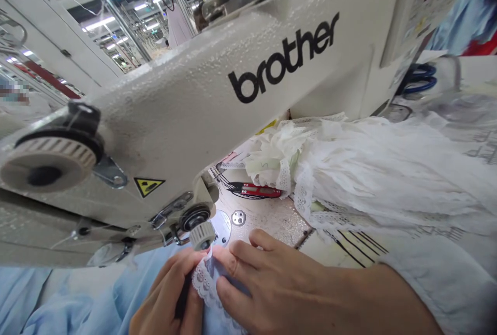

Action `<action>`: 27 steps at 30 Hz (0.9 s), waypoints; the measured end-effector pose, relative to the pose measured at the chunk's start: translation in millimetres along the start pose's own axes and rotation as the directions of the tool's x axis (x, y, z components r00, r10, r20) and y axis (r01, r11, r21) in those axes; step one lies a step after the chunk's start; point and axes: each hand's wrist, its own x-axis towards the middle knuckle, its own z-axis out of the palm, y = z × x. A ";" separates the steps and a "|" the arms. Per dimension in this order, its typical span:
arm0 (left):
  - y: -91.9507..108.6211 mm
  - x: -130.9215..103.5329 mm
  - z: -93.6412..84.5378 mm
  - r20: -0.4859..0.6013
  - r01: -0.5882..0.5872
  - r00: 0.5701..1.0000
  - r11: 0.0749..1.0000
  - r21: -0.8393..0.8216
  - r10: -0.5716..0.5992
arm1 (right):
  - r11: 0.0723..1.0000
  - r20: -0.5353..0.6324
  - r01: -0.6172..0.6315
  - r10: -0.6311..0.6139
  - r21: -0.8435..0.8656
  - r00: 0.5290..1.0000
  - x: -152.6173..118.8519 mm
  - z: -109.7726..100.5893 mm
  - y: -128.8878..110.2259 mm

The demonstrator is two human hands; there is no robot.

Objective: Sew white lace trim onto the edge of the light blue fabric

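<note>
Below the head of a white sewing machine (186,97), both hands meet at a piece of light blue fabric (134,278) edged with white lace (204,280). My left hand (173,293) pinches the lace and fabric edge from the left, its fingers bent. My right hand (256,283) presses on the same edge from the right, with thumb and index finger close to the left fingertips. The needle area is hidden behind the machine head and a white knob (202,235).
A large heap of white lace-trimmed fabric (373,169) lies on the right of the machine bed. Red-handled snips (262,190) rest behind the hands. Blue coiled tubing (421,78) is at the right back. More blue cloth hangs at the upper right.
</note>
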 end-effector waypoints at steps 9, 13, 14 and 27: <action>-5.5 4.8 -1.4 -0.007 -0.276 0.961 0.960 0.052 0.276 | 0.999 -0.020 -0.024 0.024 0.023 1.000 -1.1 -3.5 -0.7; -4.4 3.9 -0.8 0.004 -0.296 0.955 0.954 0.057 0.296 | 0.998 -0.008 -0.038 0.039 0.048 0.999 2.1 -3.2 -0.8; -4.5 4.1 -1.0 0.004 -0.300 0.954 0.952 0.059 0.300 | 0.998 0.002 -0.043 0.043 0.055 0.999 2.2 -3.8 -0.9; -7.8 9.8 -7.6 0.026 -0.174 0.985 0.981 0.090 0.173 | 1.000 -0.066 -0.018 0.016 -0.024 0.998 0.1 2.1 0.1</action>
